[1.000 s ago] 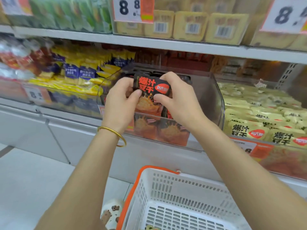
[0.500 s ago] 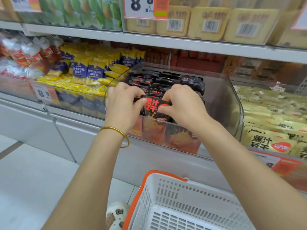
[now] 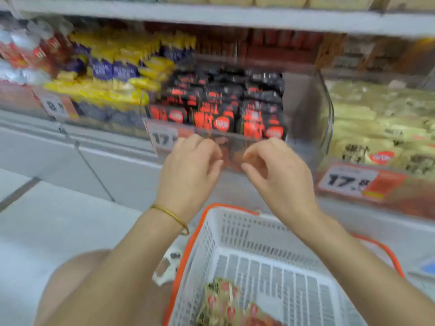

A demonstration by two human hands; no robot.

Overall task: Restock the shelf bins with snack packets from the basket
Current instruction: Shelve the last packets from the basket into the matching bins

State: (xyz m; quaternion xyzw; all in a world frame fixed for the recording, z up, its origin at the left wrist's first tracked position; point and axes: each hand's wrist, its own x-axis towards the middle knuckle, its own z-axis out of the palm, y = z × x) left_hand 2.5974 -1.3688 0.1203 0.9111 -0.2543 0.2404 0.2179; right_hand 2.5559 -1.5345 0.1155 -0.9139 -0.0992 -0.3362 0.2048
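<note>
Shop shelf over pale floor; clear bin packed with black-and-red packets. Left grip and right grip loosely curled, holding nothing.

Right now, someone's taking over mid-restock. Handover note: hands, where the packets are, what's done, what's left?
Left hand: empty, fingers loosely curled, in front of the clear bin.
Right hand: empty too, beside it.
Black-and-red packets stand in rows in that bin; its right side is bare.
Basket below the hands; a few blurred packets lie in its near end.
Done: black-and-red rows stocked.
Left: shelve the basket's packets; they look like the beige packets in the bin to the right, but blur leaves that unsure.
</note>
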